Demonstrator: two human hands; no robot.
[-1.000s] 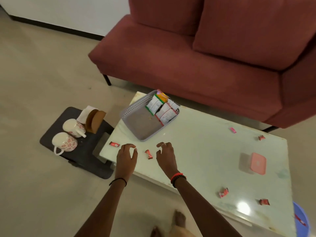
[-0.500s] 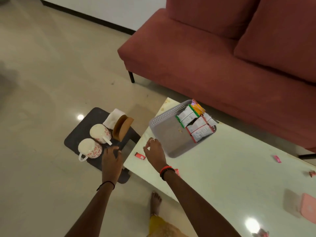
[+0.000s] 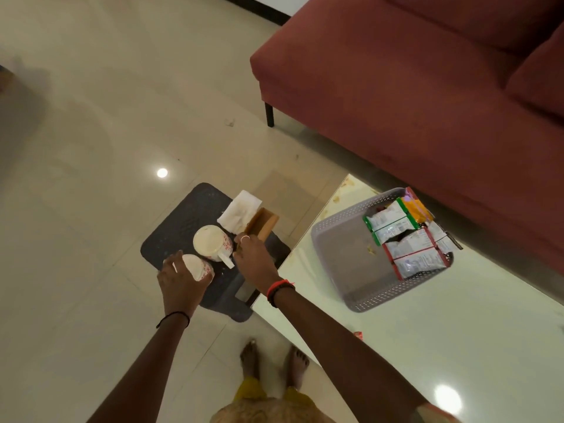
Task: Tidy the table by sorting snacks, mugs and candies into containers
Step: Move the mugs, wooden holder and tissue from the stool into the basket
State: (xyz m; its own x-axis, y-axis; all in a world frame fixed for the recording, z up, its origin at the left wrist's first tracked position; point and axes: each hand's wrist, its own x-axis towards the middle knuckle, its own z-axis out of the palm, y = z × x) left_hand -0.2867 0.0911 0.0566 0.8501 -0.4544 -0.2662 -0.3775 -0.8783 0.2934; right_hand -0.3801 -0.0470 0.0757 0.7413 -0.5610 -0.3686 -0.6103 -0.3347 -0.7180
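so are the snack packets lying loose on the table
No, the snack packets sit inside the grey basket, piled along its far side, while the basket stands on the table.

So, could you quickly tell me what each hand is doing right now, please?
Left hand: closed around the nearer mug.
Right hand: at the farther mug, grip cannot be told.

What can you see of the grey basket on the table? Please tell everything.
The basket is grey plastic, rectangular with rounded corners, its walls full of small holes. It stands upright near the corner of the pale glossy table, close to the red sofa. Snack packets stand packed along one end; the rest of its floor is bare except a small crumb. No hand touches it.
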